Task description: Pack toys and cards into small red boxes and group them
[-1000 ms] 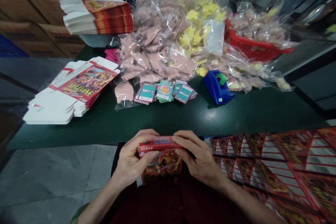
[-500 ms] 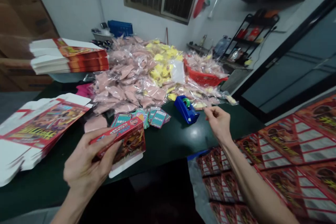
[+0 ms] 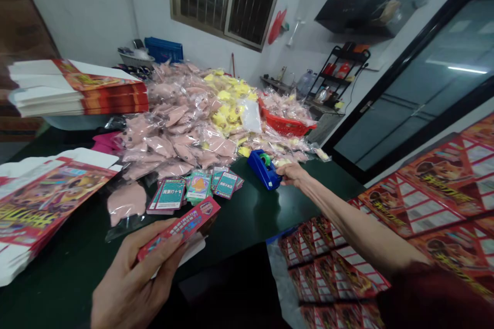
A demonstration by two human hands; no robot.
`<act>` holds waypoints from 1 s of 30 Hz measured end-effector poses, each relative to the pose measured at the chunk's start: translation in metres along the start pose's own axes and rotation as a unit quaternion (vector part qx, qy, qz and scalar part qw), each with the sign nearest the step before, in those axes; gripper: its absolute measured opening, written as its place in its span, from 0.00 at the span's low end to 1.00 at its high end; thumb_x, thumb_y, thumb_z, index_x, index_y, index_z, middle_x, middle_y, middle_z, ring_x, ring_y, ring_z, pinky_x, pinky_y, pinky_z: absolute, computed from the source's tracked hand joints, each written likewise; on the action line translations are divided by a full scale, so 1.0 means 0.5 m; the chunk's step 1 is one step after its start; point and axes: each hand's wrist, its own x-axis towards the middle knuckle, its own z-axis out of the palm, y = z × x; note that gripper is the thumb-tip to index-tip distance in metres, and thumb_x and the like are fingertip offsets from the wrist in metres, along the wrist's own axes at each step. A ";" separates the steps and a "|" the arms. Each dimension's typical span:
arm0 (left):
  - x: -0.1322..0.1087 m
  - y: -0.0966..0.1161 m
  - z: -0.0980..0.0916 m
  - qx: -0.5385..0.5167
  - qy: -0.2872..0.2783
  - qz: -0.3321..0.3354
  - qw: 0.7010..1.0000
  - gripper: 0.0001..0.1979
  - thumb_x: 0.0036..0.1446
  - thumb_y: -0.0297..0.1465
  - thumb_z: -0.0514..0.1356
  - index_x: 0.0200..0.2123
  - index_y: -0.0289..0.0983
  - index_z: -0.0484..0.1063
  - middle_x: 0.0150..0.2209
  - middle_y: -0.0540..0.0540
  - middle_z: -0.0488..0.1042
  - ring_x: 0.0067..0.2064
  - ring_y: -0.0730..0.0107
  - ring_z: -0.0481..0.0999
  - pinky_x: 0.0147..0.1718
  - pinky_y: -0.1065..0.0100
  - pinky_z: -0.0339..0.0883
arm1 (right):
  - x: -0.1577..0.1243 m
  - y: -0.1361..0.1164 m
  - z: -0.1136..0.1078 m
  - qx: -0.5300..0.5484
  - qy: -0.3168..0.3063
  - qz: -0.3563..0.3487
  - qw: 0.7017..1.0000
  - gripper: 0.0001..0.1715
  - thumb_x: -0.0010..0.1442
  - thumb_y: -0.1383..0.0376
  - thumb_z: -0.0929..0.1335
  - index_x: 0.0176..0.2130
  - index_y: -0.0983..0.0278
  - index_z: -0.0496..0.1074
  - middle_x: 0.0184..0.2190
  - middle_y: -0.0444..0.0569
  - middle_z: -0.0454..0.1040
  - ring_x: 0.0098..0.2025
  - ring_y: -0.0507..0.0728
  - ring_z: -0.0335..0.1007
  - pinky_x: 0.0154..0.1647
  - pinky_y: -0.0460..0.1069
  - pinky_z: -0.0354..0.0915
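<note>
The dark green counter [image 3: 247, 218] carries a stack of flat red-and-white cardboard cartons [image 3: 57, 200] near left, a pale blue plastic tub [image 3: 77, 123] far left, a far heap of clear-bagged pink and yellow shapes [image 3: 173, 128], 1 separate bagged pink piece [image 3: 126, 203], 3 small piles of printed cards [image 3: 172, 194] and, right of these, a blue tape dispenser [image 3: 262, 170].

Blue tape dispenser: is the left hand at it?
No: the right hand is at the blue tape dispenser, while the left hand holds a red box.

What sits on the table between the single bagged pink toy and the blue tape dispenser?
Three groups of cards lie between the pink toy and the tape dispenser, seen in the head view.
</note>
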 end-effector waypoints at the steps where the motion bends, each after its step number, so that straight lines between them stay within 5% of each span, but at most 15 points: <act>1: -0.002 -0.004 0.001 0.018 0.006 0.025 0.999 0.11 0.55 0.41 0.58 0.40 0.45 0.72 0.38 0.52 0.76 0.35 0.70 0.76 0.31 0.70 0.73 | -0.003 0.006 0.001 0.018 0.007 -0.002 1.000 0.17 0.62 0.61 0.65 0.49 0.66 0.66 0.46 0.51 0.69 0.43 0.55 0.70 0.41 0.54 0.69; 8: -0.008 -0.026 0.008 0.051 0.042 0.076 0.995 0.08 0.55 0.30 0.59 0.39 0.43 0.71 0.42 0.48 0.72 0.36 0.71 0.73 0.30 0.69 0.67 | -0.048 0.110 0.015 0.123 0.044 -0.081 0.988 0.18 0.62 0.60 0.65 0.50 0.66 0.66 0.47 0.51 0.69 0.44 0.56 0.69 0.43 0.55 0.69; 17: -0.003 -0.024 0.010 0.003 0.070 0.045 0.997 0.11 0.51 0.25 0.63 0.39 0.42 0.72 0.42 0.49 0.72 0.36 0.71 0.73 0.33 0.69 0.67 | -0.045 0.146 0.058 0.015 0.091 -0.157 0.983 0.17 0.61 0.60 0.66 0.48 0.66 0.68 0.47 0.50 0.69 0.43 0.57 0.69 0.41 0.53 0.69; 21: 0.001 -0.022 0.011 -0.042 0.067 0.038 0.996 0.13 0.51 0.22 0.61 0.40 0.42 0.71 0.44 0.48 0.71 0.40 0.69 0.74 0.35 0.68 0.70 | -0.131 0.140 0.057 -0.008 0.089 -0.248 0.965 0.10 0.59 0.63 0.67 0.30 0.67 0.70 0.31 0.47 0.71 0.32 0.52 0.67 0.33 0.49 0.66; 23: 0.004 -0.019 0.012 -0.060 0.072 0.043 0.995 0.14 0.51 0.21 0.61 0.40 0.41 0.71 0.45 0.47 0.71 0.41 0.69 0.74 0.36 0.69 0.71 | -0.198 0.125 0.069 -0.006 0.054 -0.288 0.956 0.13 0.56 0.63 0.67 0.22 0.64 0.67 0.19 0.43 0.65 0.24 0.51 0.62 0.26 0.47 0.62; 27: 0.008 -0.013 0.011 -0.068 0.090 0.055 0.992 0.15 0.49 0.18 0.62 0.40 0.39 0.70 0.43 0.47 0.72 0.40 0.71 0.75 0.37 0.70 0.70 | -0.357 0.056 0.123 0.044 -0.079 -0.356 0.930 0.05 0.57 0.62 0.66 0.33 0.62 0.70 0.17 0.39 0.64 0.17 0.48 0.59 0.18 0.45 0.57; 30: 0.008 -0.010 0.010 -0.071 0.087 0.046 0.993 0.16 0.50 0.19 0.62 0.42 0.39 0.69 0.40 0.47 0.72 0.40 0.70 0.74 0.38 0.68 0.70 | -0.445 -0.001 0.172 0.181 -0.201 -0.333 0.903 0.36 0.56 0.65 0.67 0.60 0.57 0.50 0.20 0.37 0.68 0.15 0.47 0.59 0.14 0.43 0.57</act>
